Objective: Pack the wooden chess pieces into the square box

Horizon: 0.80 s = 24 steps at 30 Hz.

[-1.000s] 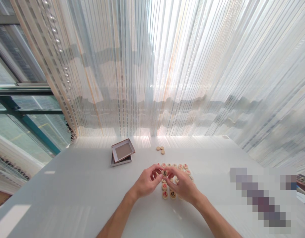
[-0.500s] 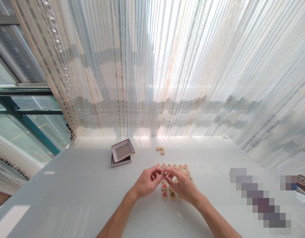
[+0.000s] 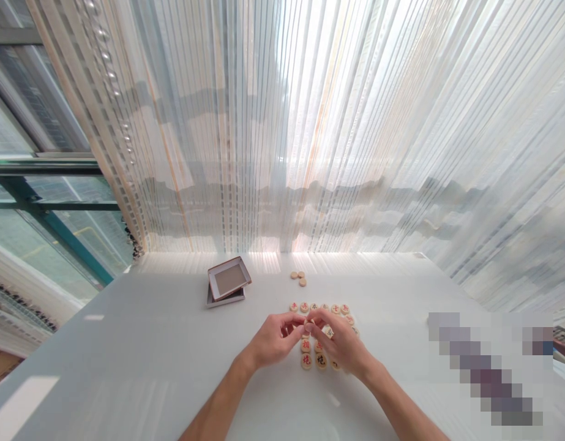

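Observation:
My left hand [image 3: 278, 339] and my right hand [image 3: 338, 345] meet fingertip to fingertip over the Chinese chess pieces. Pinched between them is a small round chess piece [image 3: 308, 323], mostly covered by fingers. Below and around the hands, flat wooden pieces with red or black characters stand in rows. A red-marked piece [image 3: 306, 361] and a black-marked piece [image 3: 321, 361] lie in the nearest row, and another red-marked piece [image 3: 305, 345] sits just above. Along the far row is a red-marked piece [image 3: 304, 307]. My hands hide part of the middle rows.
Three blank-looking pieces [image 3: 302, 282] lie apart farther back. An open box with its lid [image 3: 229, 280] leaning on it sits back left. The white table [image 3: 172, 361] ends at a sheer striped curtain [image 3: 264, 153]. A pixelated patch [image 3: 488, 373] covers the right side.
The fingers have closed further over the chess piece, hiding its character. Both hands stay in nearly the same place, and the view has shifted slightly.

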{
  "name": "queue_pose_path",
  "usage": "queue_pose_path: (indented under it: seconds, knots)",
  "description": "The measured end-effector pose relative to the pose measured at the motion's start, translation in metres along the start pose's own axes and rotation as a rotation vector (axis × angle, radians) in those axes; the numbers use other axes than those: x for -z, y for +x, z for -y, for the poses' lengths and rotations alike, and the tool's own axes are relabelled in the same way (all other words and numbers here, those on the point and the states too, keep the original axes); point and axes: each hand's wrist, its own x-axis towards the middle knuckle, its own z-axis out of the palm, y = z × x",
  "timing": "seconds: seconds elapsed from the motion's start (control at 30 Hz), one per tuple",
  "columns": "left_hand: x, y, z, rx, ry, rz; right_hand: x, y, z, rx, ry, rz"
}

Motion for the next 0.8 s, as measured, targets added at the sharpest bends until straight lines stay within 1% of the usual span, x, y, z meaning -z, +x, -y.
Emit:
queue_pose_path:
  seconds: [0.2,0.47,0.8]
  knots:
    - [-0.0025,0.0013,0.0060,-0.010,0.027,-0.062,0.0004,0.0003,-0.0011,0.041,-0.011,-0.007]
    - [-0.0017,0.0020,0.0003,-0.006,0.047,-0.105,-0.0015,-0.0005,-0.0013,0.079,-0.053,0.009]
    - [-0.0013,0.0031,0.0042,0.019,0.053,-0.142,-0.0029,-0.0003,-0.0035,0.086,-0.031,0.009]
